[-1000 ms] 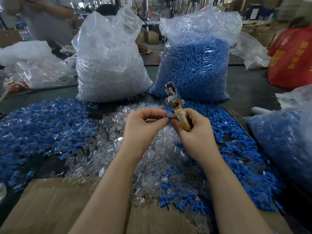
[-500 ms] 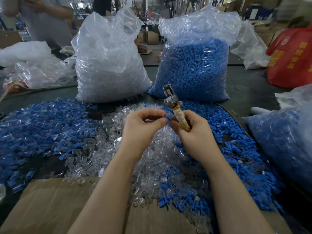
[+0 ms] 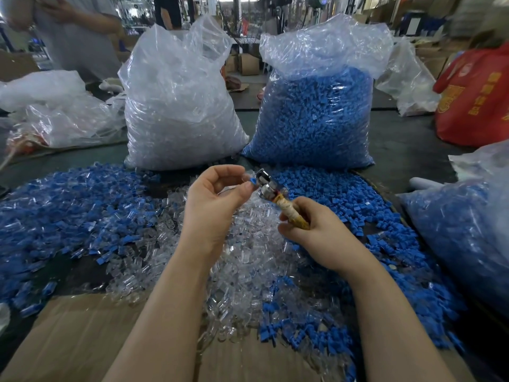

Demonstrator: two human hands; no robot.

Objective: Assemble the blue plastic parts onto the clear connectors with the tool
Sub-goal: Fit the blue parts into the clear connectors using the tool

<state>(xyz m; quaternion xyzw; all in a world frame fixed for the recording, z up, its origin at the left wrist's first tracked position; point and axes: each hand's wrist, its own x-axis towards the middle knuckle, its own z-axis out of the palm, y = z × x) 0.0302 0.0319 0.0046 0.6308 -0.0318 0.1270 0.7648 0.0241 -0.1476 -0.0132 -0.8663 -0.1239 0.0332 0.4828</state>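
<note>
While the right hand (image 3: 311,230) grips the tool (image 3: 278,199), the left hand (image 3: 217,199) pinches a blue part (image 3: 252,182) against its metal head.

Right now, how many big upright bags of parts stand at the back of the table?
2. The clear-connector bag stands back left; the blue-parts bag stands back right, beside it. Another bag of blue parts slumps at the right edge, partly cut off.
</note>
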